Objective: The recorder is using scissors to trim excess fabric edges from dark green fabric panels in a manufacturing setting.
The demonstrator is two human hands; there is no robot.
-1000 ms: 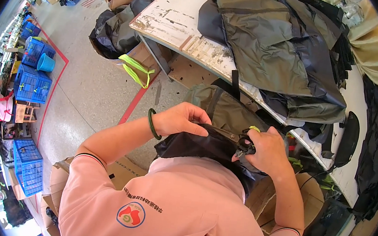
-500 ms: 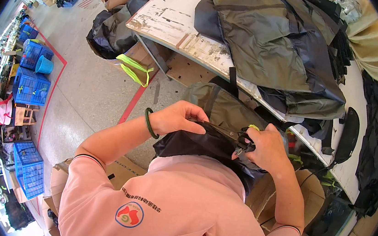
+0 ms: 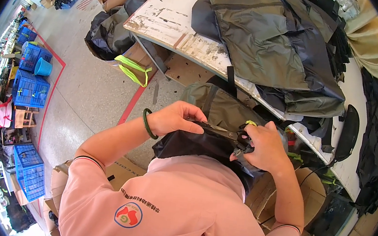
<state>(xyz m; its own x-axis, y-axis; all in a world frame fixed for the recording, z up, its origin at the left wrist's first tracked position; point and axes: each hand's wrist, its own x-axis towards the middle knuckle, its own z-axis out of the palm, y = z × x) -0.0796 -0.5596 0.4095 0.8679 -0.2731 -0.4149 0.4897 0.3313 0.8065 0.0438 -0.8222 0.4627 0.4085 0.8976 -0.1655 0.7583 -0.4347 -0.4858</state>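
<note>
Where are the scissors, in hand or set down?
In hand: the right hand grips the scissors, which point toward the left hand. I cannot tell whether they are open.

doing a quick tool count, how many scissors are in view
1: the scissors in the right hand, blades pointing toward the left hand. More may be hidden under the fabric pile on the table.

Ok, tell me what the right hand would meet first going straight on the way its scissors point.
Most likely the left hand, which holds the black fabric in line with the scissors; depth is unclear, so the fabric could come first.
</note>
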